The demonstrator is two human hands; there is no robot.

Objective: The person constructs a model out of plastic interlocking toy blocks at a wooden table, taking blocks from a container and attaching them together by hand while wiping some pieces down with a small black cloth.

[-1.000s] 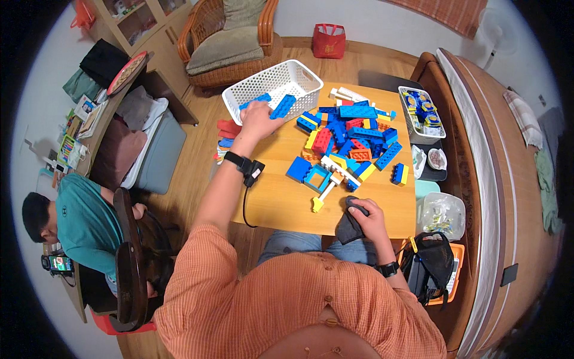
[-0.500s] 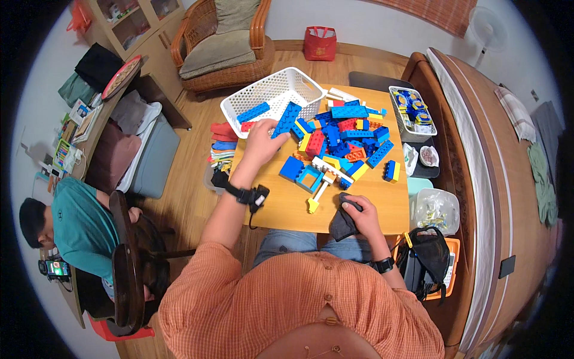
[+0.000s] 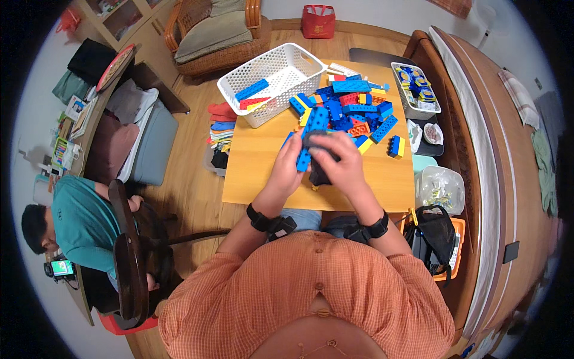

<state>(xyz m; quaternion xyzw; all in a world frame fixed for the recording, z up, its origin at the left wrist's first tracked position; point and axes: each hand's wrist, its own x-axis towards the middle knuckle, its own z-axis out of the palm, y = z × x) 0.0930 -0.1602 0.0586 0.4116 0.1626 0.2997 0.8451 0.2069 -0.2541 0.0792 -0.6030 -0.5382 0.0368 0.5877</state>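
A long blue toy brick [image 3: 317,119] is held up over the near half of the table. My left hand [image 3: 286,170] is closed around its lower end. My right hand [image 3: 339,158] grips a dark grey cloth [image 3: 320,175] and presses it against the brick, its fingers bent over the cloth. Beyond my hands lies a heap of mixed toy bricks [image 3: 359,109], mostly blue with some red, yellow, white and orange. My hands and the cloth hide part of the heap's near side. To the left of the heap, a white perforated basket [image 3: 263,110] contains blue, red and yellow bricks.
The wooden table [image 3: 251,170] carries the heap and basket. A blue and yellow brick [image 3: 396,146] lies near its right edge. Beyond that edge stand a white basket of packets [image 3: 415,90] and a clear tub [image 3: 439,189]. A person in a teal shirt [image 3: 84,221] sits at the left.
My left hand has brought the long blue brick from beside the basket toward me. My right hand has lifted the cloth from the table's near edge onto the brick.
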